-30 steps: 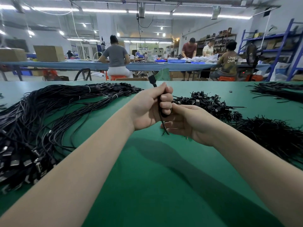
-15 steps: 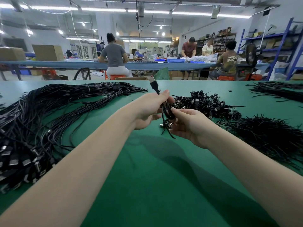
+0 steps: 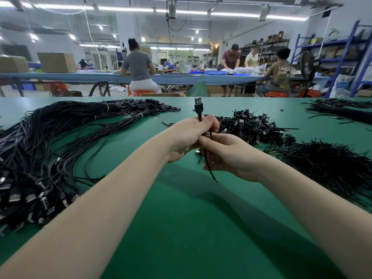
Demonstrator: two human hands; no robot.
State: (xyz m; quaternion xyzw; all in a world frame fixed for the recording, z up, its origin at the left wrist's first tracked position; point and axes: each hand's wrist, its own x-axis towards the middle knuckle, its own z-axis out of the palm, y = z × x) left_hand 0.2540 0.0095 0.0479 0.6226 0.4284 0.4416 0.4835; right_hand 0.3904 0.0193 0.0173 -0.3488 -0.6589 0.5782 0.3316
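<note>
Your left hand point(image 3: 189, 137) is curled tight around a black USB cable point(image 3: 199, 115), held above the green table point(image 3: 181, 228) near its middle. The USB-A plug point(image 3: 198, 102) sticks straight up out of your fist. Your right hand point(image 3: 231, 158) touches the left, its thumb and fingers pinching the same cable low down, where a thin black end point(image 3: 210, 170) hangs toward the table. A pile of bundled cables point(image 3: 253, 127) lies just beyond your hands, long loose cables point(image 3: 50, 150) to your left, and a heap of thin black strands point(image 3: 326, 166) to your right.

Black cable point(image 3: 207, 158) with silver plug tip point(image 3: 198, 100), black cable piles point(image 3: 46, 141) with silver ends, plain green bench point(image 3: 181, 228), blue shelving point(image 3: 354, 57) behind.
</note>
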